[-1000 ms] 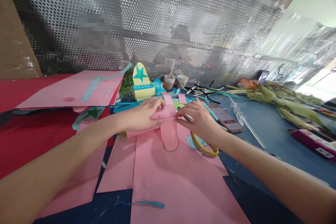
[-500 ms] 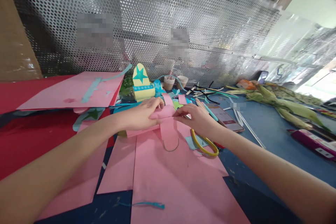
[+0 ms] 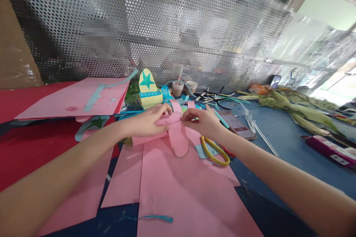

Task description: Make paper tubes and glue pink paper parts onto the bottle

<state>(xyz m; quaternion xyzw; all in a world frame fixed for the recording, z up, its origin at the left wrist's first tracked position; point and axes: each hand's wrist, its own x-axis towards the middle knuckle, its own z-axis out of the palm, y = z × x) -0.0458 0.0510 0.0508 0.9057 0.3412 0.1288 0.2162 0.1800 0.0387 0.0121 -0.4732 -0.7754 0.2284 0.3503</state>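
Note:
My left hand (image 3: 150, 120) lies curled over a pink paper roll (image 3: 147, 140), its fingers closed on the paper near a small folded flap. Across from it my right hand (image 3: 204, 121) pinches the flap's right edge between thumb and fingertips. From between the hands a pink paper strip (image 3: 178, 140) with a rounded, dark-lined end hangs towards me. What the roll is wrapped around is mostly hidden. Beneath lie large pink paper sheets (image 3: 189, 200). Beside my right wrist is a yellow loop handle (image 3: 215, 154), with a bit of red behind it.
Behind the hands stands a plastic bottle wrapped in yellow paper (image 3: 151, 100) with a blue star. Two small cups (image 3: 178, 88) are near the perforated foil sheet (image 3: 217, 26). A phone (image 3: 239, 126), straws and corn husks (image 3: 294, 109) lie right; stacked pink and red paper (image 3: 69, 98) left.
My right fingers have shifted slightly along the flap's edge and curled tighter. My left hand keeps its hold. The whole view has moved a little; the silver blade seen earlier by my right hand is now hidden.

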